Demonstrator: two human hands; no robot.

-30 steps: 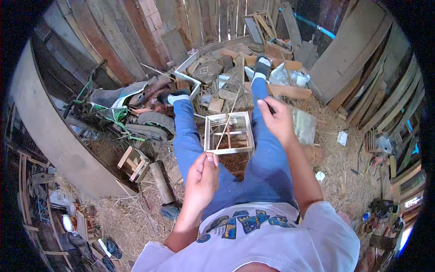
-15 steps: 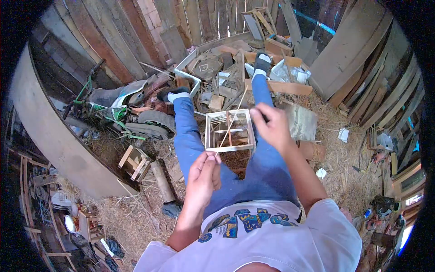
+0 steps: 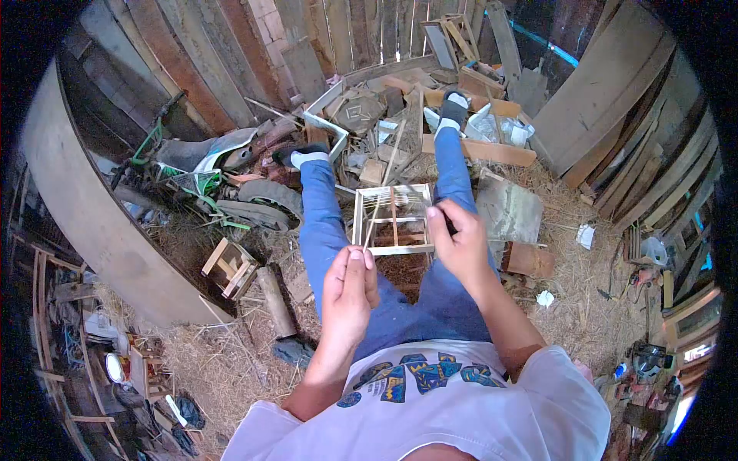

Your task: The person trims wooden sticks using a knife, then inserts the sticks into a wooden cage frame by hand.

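Observation:
A long thin wooden stick [image 3: 378, 203] is pinched between the thumb and fingers of my left hand [image 3: 351, 290]. It slants up and away across a small box-like wooden frame [image 3: 396, 250], which rests between my thighs. Several thin rods [image 3: 380, 200] span the far part of that frame. On the frame's right side, my right hand [image 3: 461, 242] is closed with the thumb on top. A faint dark blur near its fingers hides what it grips, if anything.
Straw and wood scraps [image 3: 369, 115] cover the ground ahead. A motorbike [image 3: 223, 173] lies on the left behind a curved panel [image 3: 92, 207]. Near my left leg are a small wooden stool-like frame [image 3: 231, 269] and a log [image 3: 275, 300]. Boards [image 3: 603, 92] lean at right.
My right hand has come down closer to my body, beside the wooden frame. The stick in my left hand points more steeply away, and the left hand has risen slightly.

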